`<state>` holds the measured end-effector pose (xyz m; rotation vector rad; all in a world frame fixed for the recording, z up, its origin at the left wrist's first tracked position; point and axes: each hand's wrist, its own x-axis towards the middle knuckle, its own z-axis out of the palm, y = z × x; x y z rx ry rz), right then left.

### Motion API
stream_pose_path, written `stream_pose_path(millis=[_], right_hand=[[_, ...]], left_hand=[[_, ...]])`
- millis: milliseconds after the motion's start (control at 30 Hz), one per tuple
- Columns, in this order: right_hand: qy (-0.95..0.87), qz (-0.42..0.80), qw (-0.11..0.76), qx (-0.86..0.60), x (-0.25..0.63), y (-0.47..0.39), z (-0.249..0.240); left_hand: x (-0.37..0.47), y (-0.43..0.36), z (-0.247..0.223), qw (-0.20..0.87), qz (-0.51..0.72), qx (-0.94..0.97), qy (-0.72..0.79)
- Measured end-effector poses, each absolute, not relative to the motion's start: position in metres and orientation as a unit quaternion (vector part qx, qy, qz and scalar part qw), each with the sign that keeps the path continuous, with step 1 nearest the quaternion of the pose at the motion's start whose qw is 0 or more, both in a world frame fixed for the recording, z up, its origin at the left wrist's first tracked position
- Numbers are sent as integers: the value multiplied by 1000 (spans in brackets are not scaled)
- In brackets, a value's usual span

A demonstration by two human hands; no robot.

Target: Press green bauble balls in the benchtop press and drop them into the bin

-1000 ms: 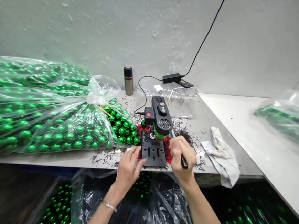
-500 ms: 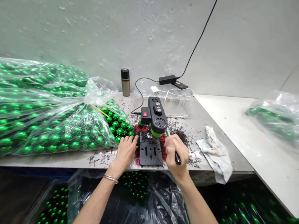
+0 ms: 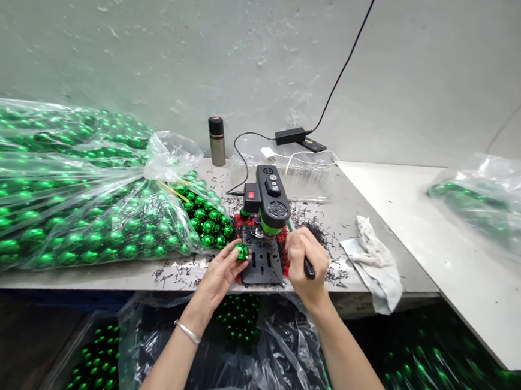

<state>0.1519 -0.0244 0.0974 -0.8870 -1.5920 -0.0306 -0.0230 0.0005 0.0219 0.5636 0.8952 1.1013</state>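
Note:
Between its thumb and fingers my left hand (image 3: 221, 271) pinches a shiny green ball (image 3: 241, 251), held over the left edge of the drill press base plate (image 3: 262, 273). My right hand (image 3: 308, 263) is wrapped round the black-ended lever (image 3: 309, 268) on the right side of the small drill press (image 3: 273, 200). The press's lower tip is mostly hidden by its head. Loose green balls (image 3: 207, 226) spill from the mouth of a clear bag just left of the press. Red material (image 3: 284, 247) shows under and beside the plate.
A big clear bag of green balls (image 3: 62, 192) fills the table's left. Behind the press are a flask (image 3: 217, 141), a power adapter (image 3: 290, 135) and a clear plastic tray (image 3: 318, 184). Black shavings (image 3: 310, 227) and a white cloth (image 3: 374, 264) lie to the right. An open plastic bag (image 3: 202, 368) hangs below the edge.
My left hand has turned palm up and now shows a green ball in its fingers beside the press plate. My right hand stays on the lever.

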Motion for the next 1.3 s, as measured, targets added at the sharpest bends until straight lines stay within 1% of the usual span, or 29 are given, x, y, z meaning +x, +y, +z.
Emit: stream_pose_path(millis=[100,200,367,467,767,967,1167,1300], right_hand=[[-684,-9,616,-391,151,-24,101],[-682,-5,613,-399,151,-25,101],[-682,-10,611,-402,151,-25,99],[-681,-13,611,-404,151,-25,98],[-682,-9,610,-403,151,-27,96],[-688,-12,603,-405,152,-30,92],[-700,-40,602,-382,155,-28,70],[-698,-77,617,-355,155,-21,49]], left_hand=[[-8,6,11,663,502,323,452],[6,12,1,561,502,443,486],[15,14,-8,377,448,622,521],[12,14,-10,309,417,671,531],[13,11,-20,251,417,714,502],[14,16,-23,261,402,716,507],[14,15,-21,262,396,721,505],[14,13,-19,265,392,720,507]])
